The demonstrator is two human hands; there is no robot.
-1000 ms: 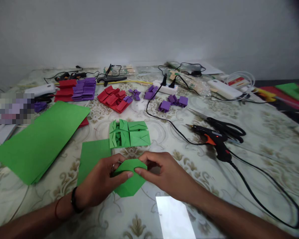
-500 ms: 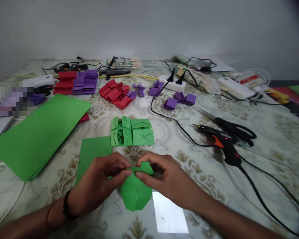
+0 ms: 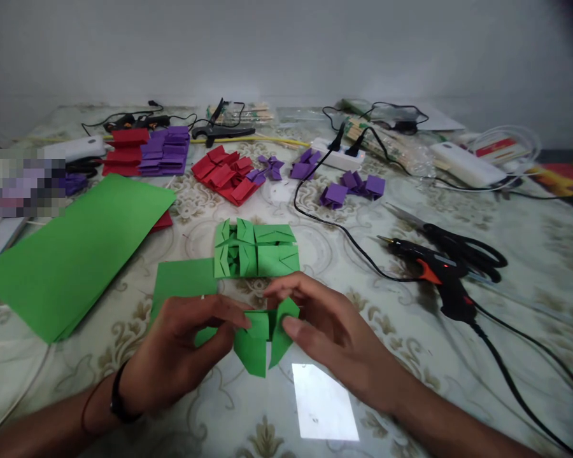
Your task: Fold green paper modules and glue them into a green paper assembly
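A partly folded piece of green paper [image 3: 256, 340] is between my two hands, its flaps standing up with a slit down the middle. My left hand [image 3: 186, 346] pinches its left edge between thumb and forefinger. On the right flap lies the thumb of my right hand [image 3: 332, 334], with the fingers curled behind, so the right side is gripped too. Just beyond are folded green paper units [image 3: 277, 259] side by side. A flat green sheet [image 3: 181, 280] lies partly under my left hand.
At left lies a stack of green paper [image 3: 86, 254]. Red folded units [image 3: 229, 175] and purple ones [image 3: 334, 195] are farther back. To the right are a black glue gun [image 3: 439, 270] with its cord and scissors [image 3: 463, 245]. A power strip [image 3: 339, 156] stands behind.
The green paper's side flaps have been raised, and the paper now looks shorter, with an open slit. My right hand has lifted slightly and its fingers have spread a little. The view has shifted slightly.
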